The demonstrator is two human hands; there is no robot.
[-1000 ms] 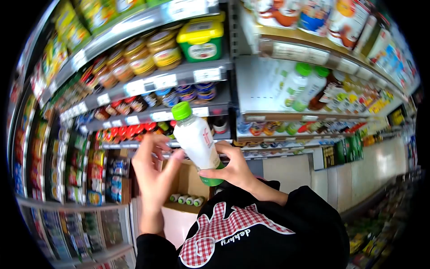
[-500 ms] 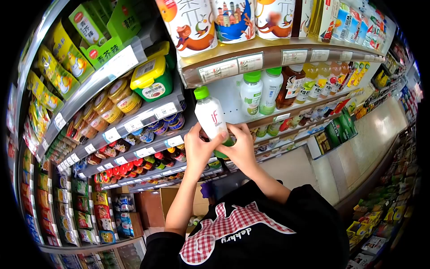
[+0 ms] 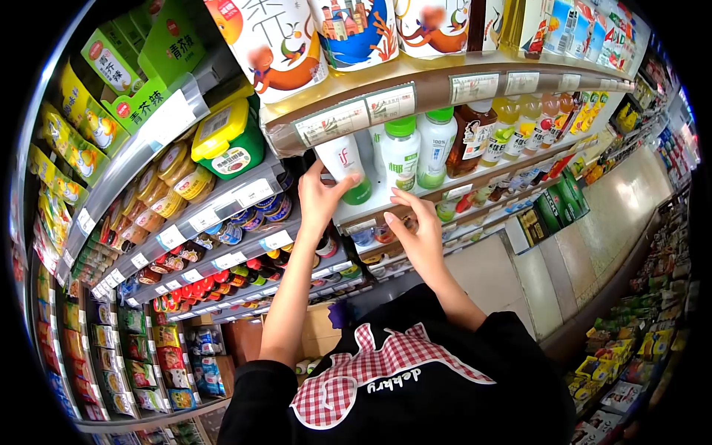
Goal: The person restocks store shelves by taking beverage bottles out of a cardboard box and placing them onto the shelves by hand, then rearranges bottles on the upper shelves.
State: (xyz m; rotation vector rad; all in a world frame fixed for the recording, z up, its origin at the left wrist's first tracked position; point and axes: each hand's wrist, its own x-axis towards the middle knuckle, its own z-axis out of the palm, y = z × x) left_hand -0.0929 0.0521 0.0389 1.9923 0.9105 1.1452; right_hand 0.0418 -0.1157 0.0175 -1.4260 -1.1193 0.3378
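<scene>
A white bottle [image 3: 343,165] with red "if" lettering and a green base is at the left end of the drinks shelf. Around its lower left side, my left hand [image 3: 320,199] holds it with the thumb across the front. The upper shelf's edge hides the cap, and I cannot tell whether the base rests fully on the shelf. My right hand [image 3: 419,231] is off the bottle, thumb and fingers apart, just before the shelf's front edge. Beside the held bottle stand a green-capped coconut drink bottle [image 3: 401,157] and another green-capped bottle [image 3: 434,152].
A brown-edged upper shelf [image 3: 423,85] with price tags overhangs the bottles. Further right stand a dark brown bottle [image 3: 469,139] and several fruit drinks. On the left, shelves carry jars and a yellow-lidded green tub [image 3: 228,139]. A green carton [image 3: 565,199] sits low at right.
The white bottle has gone from both hands in front of the shelf to the shelf's left end, held by my left hand. My right hand has let go and opened.
</scene>
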